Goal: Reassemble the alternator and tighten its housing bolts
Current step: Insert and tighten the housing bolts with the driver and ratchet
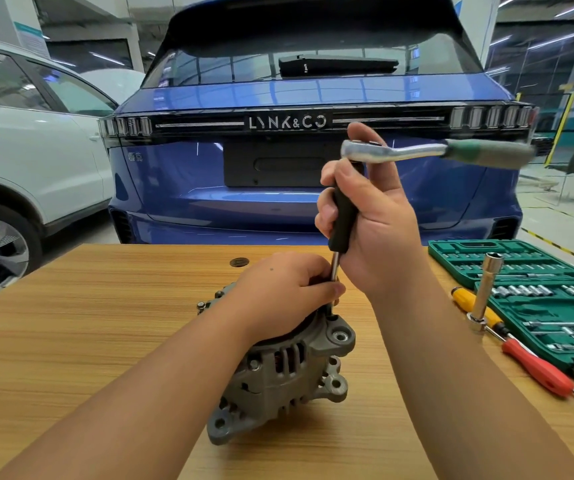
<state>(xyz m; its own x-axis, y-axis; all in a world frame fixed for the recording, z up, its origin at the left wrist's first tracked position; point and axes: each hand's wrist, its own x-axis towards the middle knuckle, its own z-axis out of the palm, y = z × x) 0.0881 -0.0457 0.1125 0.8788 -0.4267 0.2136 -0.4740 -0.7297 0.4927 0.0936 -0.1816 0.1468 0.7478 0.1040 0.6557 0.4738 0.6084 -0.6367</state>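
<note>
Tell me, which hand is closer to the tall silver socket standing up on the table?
The right hand. It grips the black extension bar, left of and above the standing socket. The left hand rests on the alternator, farther left of the socket.

My two hands, left and right, one alternator, one ratchet, one black-sleeved extension bar, two screwdrivers, yellow and red, one upright socket, one green socket case, one desk, two cars, blue and white
</note>
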